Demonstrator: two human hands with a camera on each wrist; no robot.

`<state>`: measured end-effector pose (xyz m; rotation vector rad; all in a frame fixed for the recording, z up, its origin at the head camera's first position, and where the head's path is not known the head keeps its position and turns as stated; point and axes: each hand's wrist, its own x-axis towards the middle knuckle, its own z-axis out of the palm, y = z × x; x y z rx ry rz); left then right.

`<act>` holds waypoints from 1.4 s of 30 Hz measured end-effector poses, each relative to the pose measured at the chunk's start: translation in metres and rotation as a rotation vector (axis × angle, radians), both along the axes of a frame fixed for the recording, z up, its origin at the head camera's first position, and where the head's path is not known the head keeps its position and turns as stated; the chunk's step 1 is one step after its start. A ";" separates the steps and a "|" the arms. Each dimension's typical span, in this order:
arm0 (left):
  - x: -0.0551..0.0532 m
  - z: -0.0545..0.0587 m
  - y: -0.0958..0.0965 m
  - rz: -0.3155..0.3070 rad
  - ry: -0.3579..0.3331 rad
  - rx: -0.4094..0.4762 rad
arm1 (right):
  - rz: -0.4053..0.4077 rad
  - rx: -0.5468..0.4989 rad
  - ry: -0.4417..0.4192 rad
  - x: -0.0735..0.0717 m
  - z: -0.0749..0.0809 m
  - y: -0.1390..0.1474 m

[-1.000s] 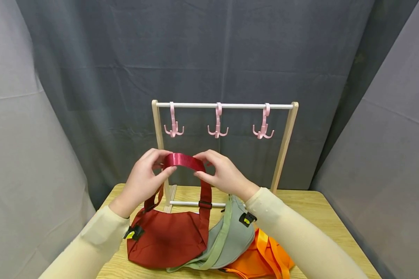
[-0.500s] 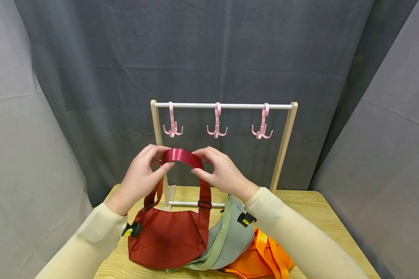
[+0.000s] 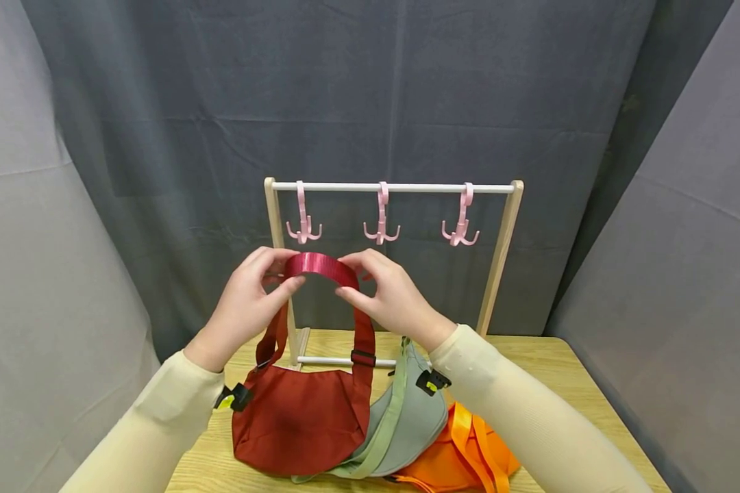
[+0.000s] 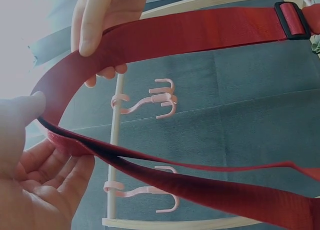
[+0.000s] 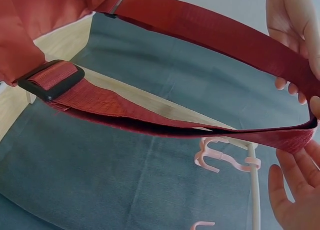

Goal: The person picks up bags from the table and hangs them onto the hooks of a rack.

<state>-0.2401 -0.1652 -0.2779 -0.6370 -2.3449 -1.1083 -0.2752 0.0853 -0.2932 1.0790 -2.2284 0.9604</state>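
Note:
A rust-red shoulder bag hangs below its raised strap, close over the table and overlapping a grey-green bag. My left hand pinches the strap's top from the left, thumb on the near face and fingers behind. On the other side my right hand pinches the same strap, leaving a short arched stretch between the two hands. A black slide buckle shows on the strap in the right wrist view. The strap's two sides spread apart below my left hand in the left wrist view.
Behind the hands stands a wooden rack with a white bar. Three pink hooks, left, middle and right, hang from it. An orange bag lies at the table's front right.
Both hands have risen a little with the strap, toward the rack. The red bag has shifted slightly right and its strap sides are pulled straighter. Both hands keep their grip.

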 end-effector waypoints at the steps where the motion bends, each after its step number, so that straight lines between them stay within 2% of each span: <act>1: 0.000 0.001 0.000 0.002 -0.005 0.000 | -0.001 -0.004 -0.001 0.000 0.001 0.000; 15: -0.008 0.009 0.000 0.005 -0.054 0.054 | -0.017 -0.041 -0.010 -0.006 0.009 -0.006; 27: -0.019 0.012 -0.001 0.006 -0.084 0.127 | -0.028 -0.072 -0.011 -0.018 0.013 -0.011; 35: -0.026 0.012 -0.004 -0.002 -0.172 0.224 | -0.033 -0.094 -0.030 -0.025 0.015 -0.014; 42: -0.030 0.012 -0.005 0.007 -0.227 0.273 | -0.038 -0.110 -0.027 -0.030 0.015 -0.016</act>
